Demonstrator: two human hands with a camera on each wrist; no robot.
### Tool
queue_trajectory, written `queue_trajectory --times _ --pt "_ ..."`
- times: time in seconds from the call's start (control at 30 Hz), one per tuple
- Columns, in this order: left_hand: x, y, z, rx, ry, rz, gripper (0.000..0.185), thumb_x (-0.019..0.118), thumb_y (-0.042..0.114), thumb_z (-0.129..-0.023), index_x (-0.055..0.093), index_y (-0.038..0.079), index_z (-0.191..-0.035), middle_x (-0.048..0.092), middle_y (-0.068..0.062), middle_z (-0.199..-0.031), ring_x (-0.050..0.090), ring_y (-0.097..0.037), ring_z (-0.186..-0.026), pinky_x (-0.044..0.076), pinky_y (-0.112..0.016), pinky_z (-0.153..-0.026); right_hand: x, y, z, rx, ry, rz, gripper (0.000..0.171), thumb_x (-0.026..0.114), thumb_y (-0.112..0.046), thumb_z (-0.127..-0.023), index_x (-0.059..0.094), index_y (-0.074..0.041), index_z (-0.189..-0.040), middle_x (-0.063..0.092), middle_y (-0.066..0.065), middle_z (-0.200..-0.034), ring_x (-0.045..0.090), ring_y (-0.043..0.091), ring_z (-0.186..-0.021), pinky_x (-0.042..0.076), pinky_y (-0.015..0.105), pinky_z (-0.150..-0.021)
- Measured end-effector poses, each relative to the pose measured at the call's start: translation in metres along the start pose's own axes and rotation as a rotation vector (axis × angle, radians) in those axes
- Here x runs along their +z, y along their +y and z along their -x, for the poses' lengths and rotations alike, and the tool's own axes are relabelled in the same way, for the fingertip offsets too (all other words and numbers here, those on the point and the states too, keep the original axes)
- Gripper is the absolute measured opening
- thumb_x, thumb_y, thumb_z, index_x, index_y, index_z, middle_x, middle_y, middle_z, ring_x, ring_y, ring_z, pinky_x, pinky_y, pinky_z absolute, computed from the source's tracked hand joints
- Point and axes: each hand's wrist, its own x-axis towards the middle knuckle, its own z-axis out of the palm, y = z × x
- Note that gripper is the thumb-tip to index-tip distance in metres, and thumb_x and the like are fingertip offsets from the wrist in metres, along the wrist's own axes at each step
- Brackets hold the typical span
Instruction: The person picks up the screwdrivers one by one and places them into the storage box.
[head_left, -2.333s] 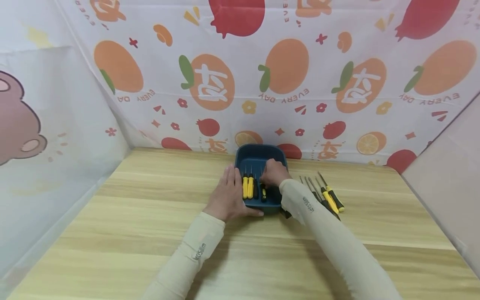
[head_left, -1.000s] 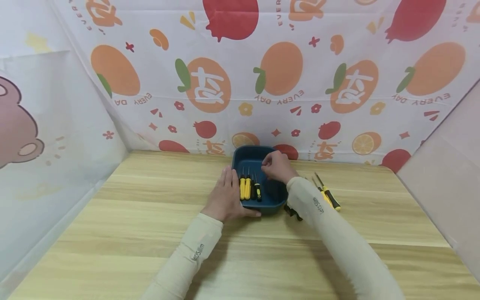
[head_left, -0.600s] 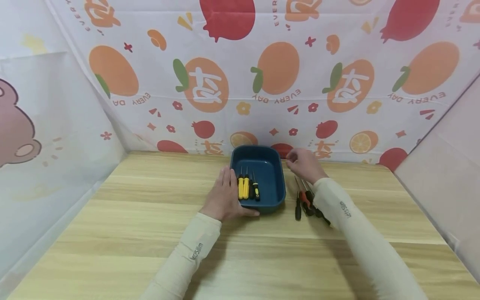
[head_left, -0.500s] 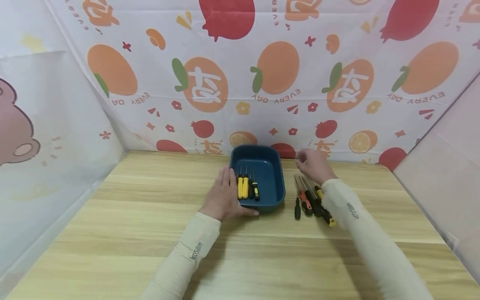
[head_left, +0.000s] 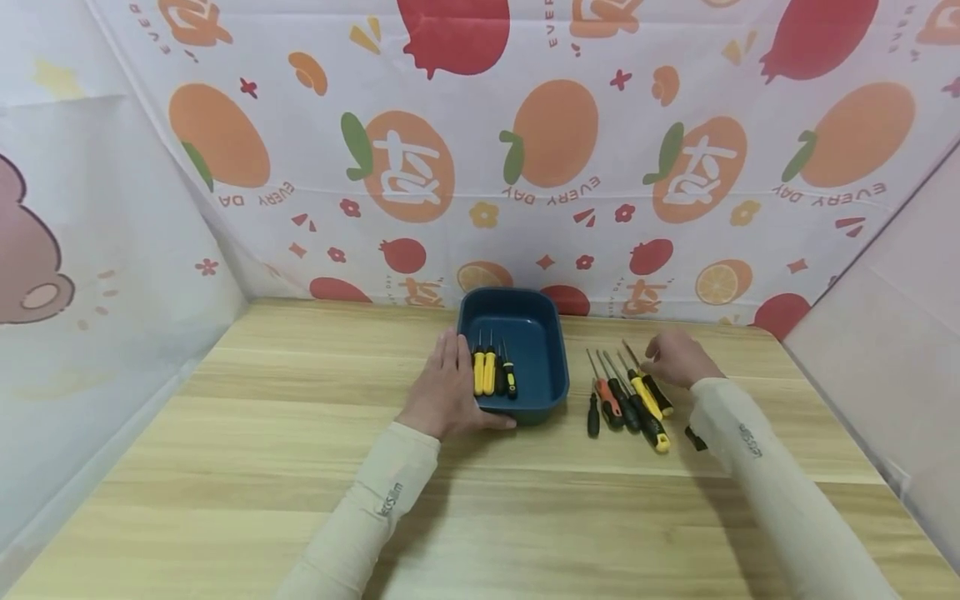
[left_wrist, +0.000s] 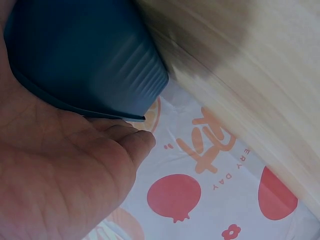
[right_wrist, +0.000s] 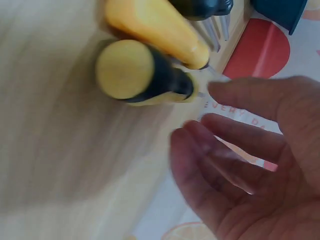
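My left hand (head_left: 442, 392) rests against the left side of a dark blue bin (head_left: 525, 414), fingers straight, thumb along its front wall. Inside the bin, several small screwdrivers lie side by side, among them a yellow-handled one (head_left: 489, 375) and a black-and-yellow one (head_left: 512, 382). My right hand (head_left: 681, 358) hovers just beyond the rightmost black-and-yellow screwdriver (head_left: 658, 395) on the table. In the right wrist view, thumb and fingers are loosely bent and apart, with nothing between them; that screwdriver's handle (right_wrist: 125, 70) is close by. The left wrist view shows the left hand (left_wrist: 65, 175) along the bin's rim.
Left of that screwdriver lie several more: a yellow-handled one (head_left: 647, 396), a large black one with a yellow end (head_left: 651, 433), a red-and-black one (head_left: 608, 404) and a small black one (head_left: 593, 415). A fruit-printed cloth (head_left: 480, 150) hangs behind the wooden table (head_left: 300, 417).
The black-and-yellow screwdriver was set down in the bin beside the others. My right hand then left the bin and moved right to the loose screwdrivers. The left hand stayed at the bin.
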Motion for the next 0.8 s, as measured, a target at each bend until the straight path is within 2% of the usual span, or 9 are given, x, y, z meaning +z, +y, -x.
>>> queue_trajectory --times 0.1,0.27,0.5,0.8 --pt "-0.0006 0.0001 0.0005 0.001 0.002 -0.009 0.144 0.070 0.086 -0.065 0.016 -0.012 -0.156 0.015 -0.029 -0.164 0.016 -0.041 -0.152 0.019 -0.046 -0.124 0.0013 0.0055 0.0020 0.027 -0.086 -0.016 0.029 0.069 -0.016 -0.094 0.073 0.010 -0.105 0.072 0.024 -0.102 0.069 0.035 -0.091 0.058 0.051 -0.082" --pt "-0.0012 -0.0002 0.0011 0.007 0.022 0.009 0.145 0.072 0.085 -0.064 0.016 -0.013 -0.155 0.016 -0.030 -0.163 0.017 -0.042 -0.152 0.020 -0.047 -0.124 0.0029 0.0106 0.0032 0.062 -0.153 -0.051 0.028 0.067 -0.019 -0.096 0.074 0.007 -0.103 0.074 0.013 -0.091 0.066 0.022 -0.080 0.058 0.044 -0.076" --pt "-0.0010 -0.0006 0.0016 0.002 0.031 0.046 0.147 0.075 0.083 -0.063 0.014 -0.012 -0.156 0.016 -0.029 -0.164 0.016 -0.042 -0.152 0.020 -0.046 -0.124 0.0032 0.0072 0.0041 0.101 -0.189 -0.070 0.026 0.068 -0.019 -0.095 0.074 0.006 -0.102 0.073 0.010 -0.090 0.064 0.021 -0.080 0.056 0.042 -0.077" --pt "0.0016 -0.0010 0.0004 0.003 0.011 0.019 0.145 0.073 0.084 -0.064 0.015 -0.012 -0.156 0.015 -0.029 -0.164 0.016 -0.041 -0.152 0.019 -0.046 -0.124 0.0017 0.0099 0.0037 0.149 -0.193 -0.145 0.024 0.066 -0.021 -0.097 0.076 0.000 -0.093 0.067 0.005 -0.075 0.057 0.017 -0.069 0.048 0.029 -0.063"
